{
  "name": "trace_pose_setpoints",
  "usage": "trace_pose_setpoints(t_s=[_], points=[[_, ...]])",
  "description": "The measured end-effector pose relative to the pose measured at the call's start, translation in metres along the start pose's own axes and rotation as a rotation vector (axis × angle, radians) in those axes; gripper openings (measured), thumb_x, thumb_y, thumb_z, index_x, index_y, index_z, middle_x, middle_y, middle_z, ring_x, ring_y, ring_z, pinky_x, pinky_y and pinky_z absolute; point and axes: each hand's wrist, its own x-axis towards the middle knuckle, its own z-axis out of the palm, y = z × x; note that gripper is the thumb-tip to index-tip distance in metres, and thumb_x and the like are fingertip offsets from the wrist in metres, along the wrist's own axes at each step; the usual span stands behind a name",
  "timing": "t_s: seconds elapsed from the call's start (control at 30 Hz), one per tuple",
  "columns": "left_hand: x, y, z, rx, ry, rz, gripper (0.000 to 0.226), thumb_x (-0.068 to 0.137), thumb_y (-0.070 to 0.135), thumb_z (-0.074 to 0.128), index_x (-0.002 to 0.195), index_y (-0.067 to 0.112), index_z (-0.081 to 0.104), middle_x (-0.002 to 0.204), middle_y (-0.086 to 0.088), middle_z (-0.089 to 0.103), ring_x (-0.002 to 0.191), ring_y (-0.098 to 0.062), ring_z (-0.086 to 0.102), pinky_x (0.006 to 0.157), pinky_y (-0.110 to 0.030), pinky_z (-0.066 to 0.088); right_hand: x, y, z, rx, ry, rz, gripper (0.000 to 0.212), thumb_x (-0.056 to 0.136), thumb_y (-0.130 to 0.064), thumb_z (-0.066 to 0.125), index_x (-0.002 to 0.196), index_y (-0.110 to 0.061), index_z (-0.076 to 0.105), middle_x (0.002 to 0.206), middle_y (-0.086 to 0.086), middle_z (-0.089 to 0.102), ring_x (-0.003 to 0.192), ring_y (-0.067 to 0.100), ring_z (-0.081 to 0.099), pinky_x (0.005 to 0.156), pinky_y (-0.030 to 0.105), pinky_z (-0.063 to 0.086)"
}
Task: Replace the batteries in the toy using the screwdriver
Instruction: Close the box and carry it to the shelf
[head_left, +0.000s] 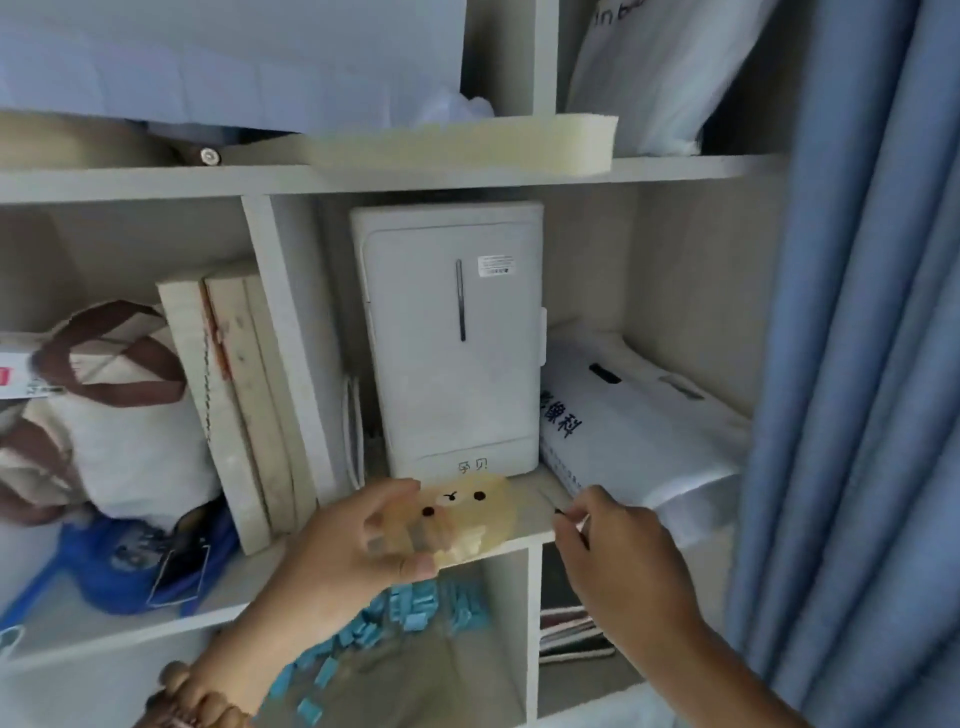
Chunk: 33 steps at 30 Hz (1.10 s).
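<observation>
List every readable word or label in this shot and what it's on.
"孕贝": base of the white appliance.
"像科", with a cut-off character before it: white bag beside the appliance.
"in b", cut off: bag on the top shelf.
Sticker on the appliance: too small to read.

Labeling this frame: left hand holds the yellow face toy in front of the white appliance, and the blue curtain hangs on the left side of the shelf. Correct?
One thing is off: the blue curtain hangs on the right side of the shelf, not the left, as the head view shows. The rest stands: the left hand holds the yellow face toy in front of the white appliance.
</observation>
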Motion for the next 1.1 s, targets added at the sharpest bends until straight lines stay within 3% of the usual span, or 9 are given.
trace_pose_setpoints(t_s=[0.07, 0.2, 0.27, 0.4, 0.47, 0.6, 0.73, 1.0, 1.1], points=[[-0.005, -0.006, 0.006, 0.025, 0.047, -0.019, 0.084, 0.046, 0.035, 0.099, 0.122, 0.044, 0.062, 0.123, 0.019, 0.068, 0.117, -0.003, 0.061, 0.103, -0.040, 0.050, 0.002, -0.001, 0.011, 0.007, -0.031, -0.018, 0.025, 0.102, -0.042, 0.044, 0.109, -0.024, 0.060, 0.099, 0.001, 0.076, 0.098, 0.024, 0.071, 0.073, 0.034, 0.051], [-0.011, -0.011, 0.015, 0.111, 0.095, -0.033, 0.075, 0.061, 0.017, 0.093, 0.123, 0.044, 0.059, 0.114, 0.022, 0.070, 0.106, 0.009, 0.063, 0.084, -0.012, 0.051, 0.011, -0.005, 0.033, 0.045, -0.069, -0.026, 0.024, 0.104, -0.038, 0.041, 0.105, -0.019, 0.056, 0.097, 0.003, 0.074, 0.095, 0.025, 0.071, 0.068, 0.033, 0.050], [-0.010, -0.011, 0.018, 0.166, 0.107, -0.022, 0.075, 0.065, 0.021, 0.091, 0.124, 0.050, 0.056, 0.124, 0.022, 0.062, 0.115, -0.003, 0.061, 0.089, -0.026, 0.054, 0.017, -0.009, 0.039, 0.073, -0.066, -0.029, 0.023, 0.105, -0.034, 0.042, 0.100, -0.016, 0.056, 0.097, 0.003, 0.073, 0.094, 0.024, 0.071, 0.068, 0.032, 0.048], [-0.001, -0.002, 0.031, 0.245, 0.127, -0.038, 0.067, 0.086, 0.018, 0.074, 0.142, 0.035, 0.041, 0.131, 0.014, 0.043, 0.086, -0.014, 0.064, 0.052, -0.020, 0.055, 0.029, -0.016, 0.048, 0.058, 0.002, -0.037, 0.025, 0.103, -0.034, 0.047, 0.099, -0.016, 0.064, 0.109, 0.002, 0.059, 0.093, 0.022, 0.068, 0.081, 0.032, 0.052], [0.005, 0.000, 0.036, 0.261, 0.136, -0.048, 0.065, 0.090, 0.017, 0.068, 0.145, 0.031, 0.037, 0.132, 0.014, 0.038, 0.077, -0.014, 0.060, 0.051, -0.016, 0.052, 0.032, -0.017, 0.053, 0.077, 0.024, -0.045, 0.026, 0.102, -0.035, 0.050, 0.100, -0.016, 0.067, 0.111, 0.002, 0.055, 0.089, 0.021, 0.068, 0.081, 0.030, 0.052], [0.012, -0.004, 0.038, 0.250, 0.102, -0.093, 0.067, 0.092, 0.018, 0.066, 0.148, 0.033, 0.032, 0.145, 0.015, 0.031, 0.097, -0.013, 0.059, 0.056, -0.017, 0.056, 0.040, -0.013, 0.060, 0.016, 0.048, -0.055, 0.026, 0.103, -0.033, 0.046, 0.098, -0.016, 0.065, 0.106, 0.001, 0.064, 0.096, 0.018, 0.064, 0.080, 0.028, 0.048], [0.014, -0.009, 0.037, 0.284, 0.064, -0.152, 0.069, 0.098, 0.020, 0.058, 0.152, 0.039, 0.020, 0.156, 0.017, 0.021, 0.108, -0.015, 0.055, 0.059, -0.016, 0.055, 0.049, -0.011, 0.069, -0.023, 0.020, -0.032, 0.020, 0.099, -0.026, 0.049, 0.090, -0.015, 0.063, 0.096, 0.001, 0.069, 0.087, 0.019, 0.066, 0.065, 0.026, 0.039], [0.018, -0.012, 0.032, 0.281, -0.015, -0.249, 0.065, 0.103, 0.025, 0.046, 0.152, 0.047, 0.008, 0.163, 0.019, 0.000, 0.105, -0.025, 0.059, 0.055, -0.010, 0.050, 0.057, -0.011, 0.076, -0.024, 0.015, -0.024, 0.019, 0.096, -0.028, 0.050, 0.087, -0.016, 0.062, 0.088, 0.000, 0.069, 0.081, 0.019, 0.067, 0.061, 0.027, 0.038], [0.019, -0.013, 0.031, 0.291, -0.024, -0.240, 0.064, 0.103, 0.027, 0.045, 0.153, 0.043, 0.009, 0.162, 0.018, 0.000, 0.087, -0.012, 0.064, 0.063, -0.014, 0.054, 0.057, -0.009, 0.076, -0.029, 0.032, -0.036, 0.019, 0.097, -0.030, 0.050, 0.091, -0.017, 0.063, 0.090, -0.001, 0.069, 0.082, 0.018, 0.066, 0.061, 0.026, 0.038]])
